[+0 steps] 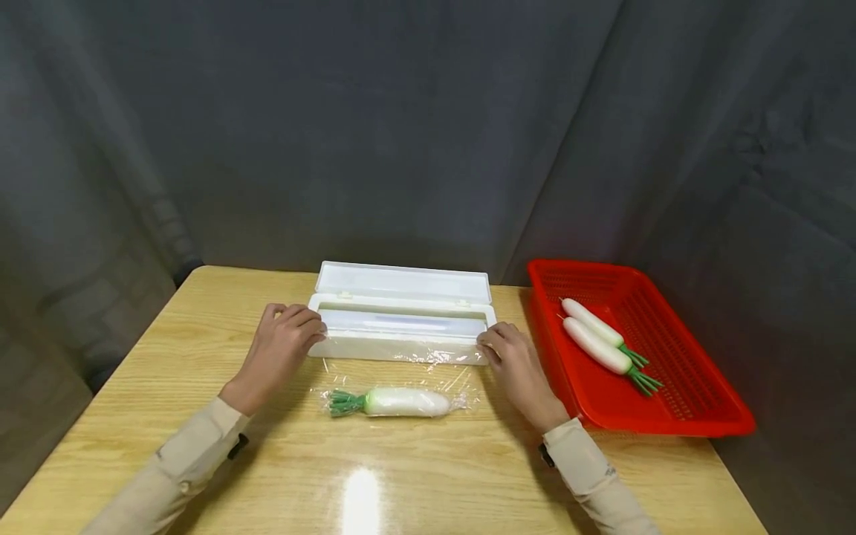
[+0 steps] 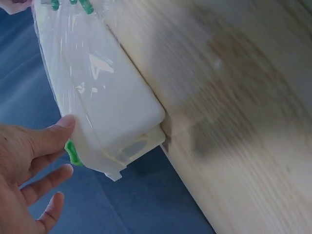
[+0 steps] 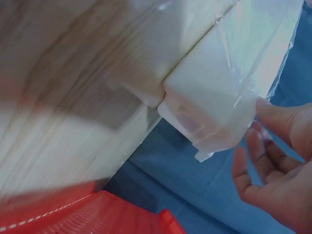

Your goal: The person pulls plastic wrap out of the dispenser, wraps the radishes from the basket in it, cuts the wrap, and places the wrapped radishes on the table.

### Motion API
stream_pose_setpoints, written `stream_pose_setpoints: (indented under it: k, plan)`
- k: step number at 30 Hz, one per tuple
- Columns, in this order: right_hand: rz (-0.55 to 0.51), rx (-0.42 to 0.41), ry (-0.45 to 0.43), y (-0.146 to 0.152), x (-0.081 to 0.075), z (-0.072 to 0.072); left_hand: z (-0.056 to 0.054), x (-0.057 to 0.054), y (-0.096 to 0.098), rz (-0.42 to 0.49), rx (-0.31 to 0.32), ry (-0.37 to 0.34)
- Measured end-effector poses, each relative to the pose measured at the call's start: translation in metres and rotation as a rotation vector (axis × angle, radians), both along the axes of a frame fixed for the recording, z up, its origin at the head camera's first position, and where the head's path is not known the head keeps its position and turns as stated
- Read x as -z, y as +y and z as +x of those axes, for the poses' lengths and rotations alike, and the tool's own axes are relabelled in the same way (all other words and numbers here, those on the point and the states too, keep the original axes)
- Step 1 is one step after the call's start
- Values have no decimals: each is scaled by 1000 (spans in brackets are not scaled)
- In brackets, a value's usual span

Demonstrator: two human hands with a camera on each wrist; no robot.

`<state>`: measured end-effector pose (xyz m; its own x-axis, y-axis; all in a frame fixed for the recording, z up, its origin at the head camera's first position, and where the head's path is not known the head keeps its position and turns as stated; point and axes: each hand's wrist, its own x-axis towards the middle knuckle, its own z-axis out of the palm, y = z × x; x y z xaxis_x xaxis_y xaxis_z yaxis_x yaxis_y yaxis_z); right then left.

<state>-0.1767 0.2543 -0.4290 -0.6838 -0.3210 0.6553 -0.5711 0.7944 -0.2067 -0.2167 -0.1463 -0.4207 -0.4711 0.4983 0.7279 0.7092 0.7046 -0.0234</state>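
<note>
The film (image 1: 438, 357) lies over the front of the box (image 1: 401, 303), drawn taut between the two hands, clear and shiny with small creases. It should handle as almost weightless and limp, quick to cling to itself and to skin, and easy to tear or fold over. The best hold is probably at its two corners, by the box's ends, with thumb and forefinger and even tension on both sides.

The left hand (image 1: 284, 342), at the box's left end, appears to pinch the film with the thumb on its edge; its other fingers are apart and loosely bent. The right hand (image 1: 518, 364), at the box's right end, likewise pinches the film between thumb and fingertips. Whether either hand also bears on the box is hard to tell.

Inside the box sits the roll (image 1: 401, 323); the lid (image 1: 403, 282) stands open along the box's far side. A green piece (image 2: 73, 153) shows at the box's left end in the left wrist view.

Just in front of the box lies a wrapped radish (image 1: 401, 401), leaves to the left, its wrapping crumpled at both ends. To the box's right is a red basket (image 1: 695, 426) with two bare radishes (image 1: 595, 347) side by side. All rest on the table (image 1: 287, 475); a dark curtain (image 1: 401, 134) hangs behind the box.
</note>
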Motion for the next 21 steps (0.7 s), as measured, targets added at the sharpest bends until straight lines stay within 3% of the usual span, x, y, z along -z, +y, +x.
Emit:
stream_pose_setpoints:
  k: [6,10,21]
  plan:
    - [36,17,-24,-4,3,3,0,0,1,81,7,-78]
    - [87,45,-26,-5,2,3,-1,1,2,114,-7,-93]
    - [88,71,-119,-4,-2,17,3,7,3,56,-3,-79]
